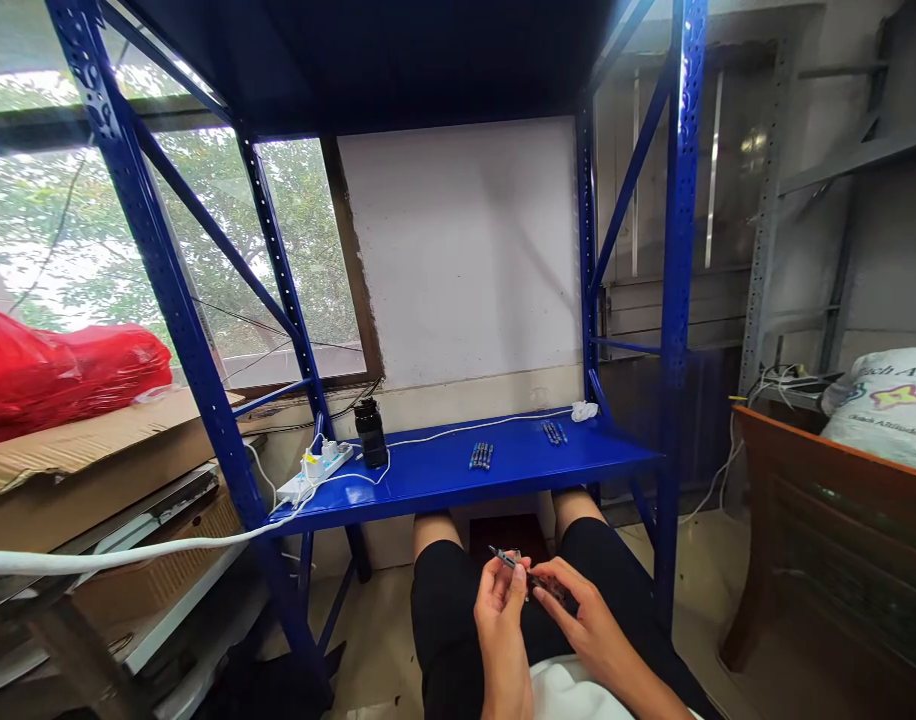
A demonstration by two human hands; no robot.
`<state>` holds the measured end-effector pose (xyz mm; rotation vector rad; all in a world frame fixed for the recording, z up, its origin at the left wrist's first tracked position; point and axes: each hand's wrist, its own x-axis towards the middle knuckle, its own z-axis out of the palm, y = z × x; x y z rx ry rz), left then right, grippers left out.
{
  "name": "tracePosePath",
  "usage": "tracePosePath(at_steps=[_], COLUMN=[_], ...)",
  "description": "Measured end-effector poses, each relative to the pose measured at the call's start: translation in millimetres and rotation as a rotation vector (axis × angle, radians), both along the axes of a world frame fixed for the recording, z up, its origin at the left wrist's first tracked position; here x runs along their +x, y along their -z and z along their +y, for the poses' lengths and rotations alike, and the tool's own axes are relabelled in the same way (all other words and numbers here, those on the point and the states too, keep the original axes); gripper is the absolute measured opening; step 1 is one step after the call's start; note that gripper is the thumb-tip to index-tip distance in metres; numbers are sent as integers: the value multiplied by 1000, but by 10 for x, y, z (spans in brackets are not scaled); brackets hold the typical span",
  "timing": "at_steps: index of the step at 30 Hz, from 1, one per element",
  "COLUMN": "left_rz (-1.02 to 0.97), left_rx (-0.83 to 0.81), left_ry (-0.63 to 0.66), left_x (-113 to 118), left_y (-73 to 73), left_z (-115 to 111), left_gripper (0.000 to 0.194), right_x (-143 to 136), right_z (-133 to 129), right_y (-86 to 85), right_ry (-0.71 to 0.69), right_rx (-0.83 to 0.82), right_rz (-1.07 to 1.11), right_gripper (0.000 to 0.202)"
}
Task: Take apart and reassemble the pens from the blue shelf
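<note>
Above my lap, my left hand [499,605] is closed around a dark pen [503,557], its pointed end sticking out up and to the left past the thumb. My right hand [582,610] comes in from the right, fingers pinched on a dark piece at the pen's other end. Whether this piece is joined to the pen or separate I cannot tell, as the fingers cover much of it. Beyond my knees, a row of several pens [481,456] lies on the blue shelf [420,475]. A second small group of pens [555,433] lies farther right.
A black bottle [369,433] stands at the shelf's left, beside a white power strip [315,470] with plugs and cables. Blue uprights [672,400] frame both sides. Cardboard [90,450] is stacked at left. A wooden chair [825,560] with a white bag [889,405] stands at right.
</note>
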<state>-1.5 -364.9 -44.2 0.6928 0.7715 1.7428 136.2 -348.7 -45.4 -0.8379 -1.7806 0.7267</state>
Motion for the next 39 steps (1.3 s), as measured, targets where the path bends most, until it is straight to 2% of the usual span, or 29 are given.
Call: tracePosePath(at_steps=[7, 13, 18, 25, 30, 34, 39], left_rz=[100, 101, 112, 108, 110, 117, 98], left_rx=[31, 28, 35, 23, 15, 24, 1], left_ry=[60, 101, 85, 86, 83, 72, 86], left_x=[25, 42, 45, 42, 37, 38, 37], left_y=[-82, -159, -157, -155, -136, -123, -126], left_z=[-51, -115, -102, -106, -97, -91, -100], left_gripper=[44, 40, 38, 44, 43, 39, 44], right_x=[-36, -34, -8, -17, -6, 1, -13], right_z=[-57, -60, -68, -34, -52, -63, -35], right_y=[-76, -57, -56, 67, -1, -40, 64], right_ry=[-75, -54, -54, -7, -76, -77, -30], right_rx=[-101, -142, -110, -130, -111, -110, -128], right_rz=[90, 169, 94, 115, 77, 30, 61], right_gripper=[36, 36, 39, 32, 33, 37, 33])
